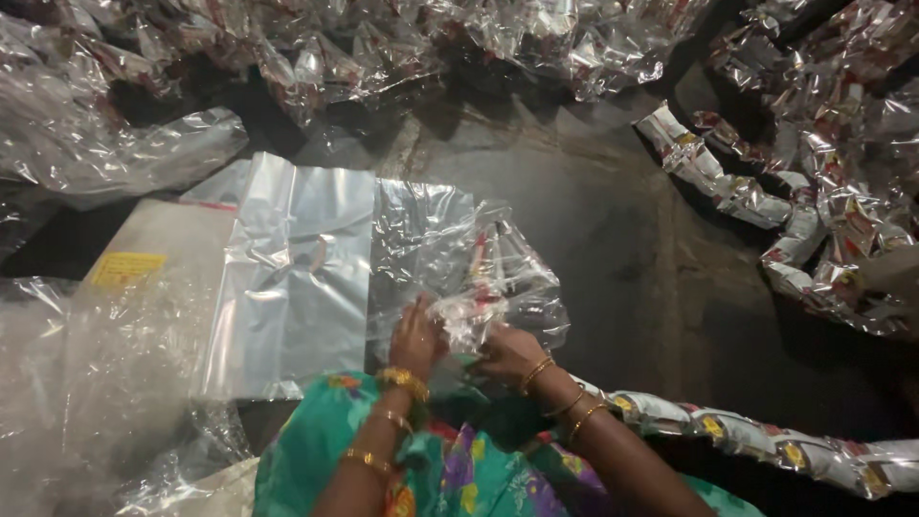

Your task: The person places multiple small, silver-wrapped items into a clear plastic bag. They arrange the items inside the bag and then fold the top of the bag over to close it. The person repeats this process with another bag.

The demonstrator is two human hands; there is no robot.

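Both of my hands grip the mouth of a clear plastic bag (479,258) that lies on the dark floor in front of me. My left hand (418,335) pinches its crumpled near edge. My right hand (509,350) holds the same edge beside it. Inside the bag I can see small red-and-white sachets (488,273). Gold bangles sit on both wrists. A strip of joined silver sachets (747,436) runs from under my right forearm toward the right edge.
A stack of flat clear bags (287,278) lies left of my hands, over a flat cardboard piece (144,254). Heaps of shiny sachet strips (823,191) fill the right side and the top (383,38). Loose clear plastic (86,383) covers the left. My green patterned clothing (325,450) is below.
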